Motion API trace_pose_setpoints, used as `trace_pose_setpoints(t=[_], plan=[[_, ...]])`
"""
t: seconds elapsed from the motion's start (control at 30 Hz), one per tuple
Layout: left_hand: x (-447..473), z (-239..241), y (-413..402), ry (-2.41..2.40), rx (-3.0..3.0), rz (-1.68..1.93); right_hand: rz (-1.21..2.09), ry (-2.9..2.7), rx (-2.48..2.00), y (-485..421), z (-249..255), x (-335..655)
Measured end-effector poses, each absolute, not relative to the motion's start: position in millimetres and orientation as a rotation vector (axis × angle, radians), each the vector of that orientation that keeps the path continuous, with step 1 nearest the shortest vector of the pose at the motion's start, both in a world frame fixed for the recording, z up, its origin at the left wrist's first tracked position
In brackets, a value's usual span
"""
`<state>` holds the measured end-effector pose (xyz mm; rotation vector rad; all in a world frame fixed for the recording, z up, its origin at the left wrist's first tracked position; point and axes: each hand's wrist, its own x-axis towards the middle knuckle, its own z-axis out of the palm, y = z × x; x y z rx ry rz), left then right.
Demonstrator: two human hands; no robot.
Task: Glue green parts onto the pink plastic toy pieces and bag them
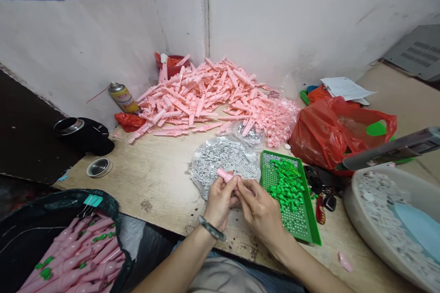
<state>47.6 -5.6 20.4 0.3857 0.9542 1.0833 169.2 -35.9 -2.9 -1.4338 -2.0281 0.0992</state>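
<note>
Well, from where I stand, both hands are at work just left of the green perforated tray [309, 206] on the counter [147, 178]. The left hand [220, 201], a stone bangle [211, 230] on its wrist, has its fingers [229, 187] closed around a short pink plastic piece [224, 175], held just above the counter with one end poking out. The right hand [261, 213] meets it, its fingers [244, 187] curled in and masking the spot, so I can't tell whether they grip that piece or something smaller. Bright green plastic clips [287, 185] lie on the tray; just left of it sits a clear bag of grey pins [223, 160], and farther back from it, a heap of pink moulded strips [202, 91]. The pieces' exact shape is hard to make out.
</note>
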Motion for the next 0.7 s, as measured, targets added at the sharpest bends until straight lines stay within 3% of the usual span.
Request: trace_pose_setpoints(t=[0.6, 0.7], plan=[[43.0, 7.7, -1.9, 0.787, 0.457, 1.04, 0.431, -1.819, -1.534, -34.6, 22.2, 181.0], [41.2, 8.5, -1.5, 0.809, 0.445, 1.016, 0.615, -1.61, -1.54, -27.6, 29.8, 184.8]])
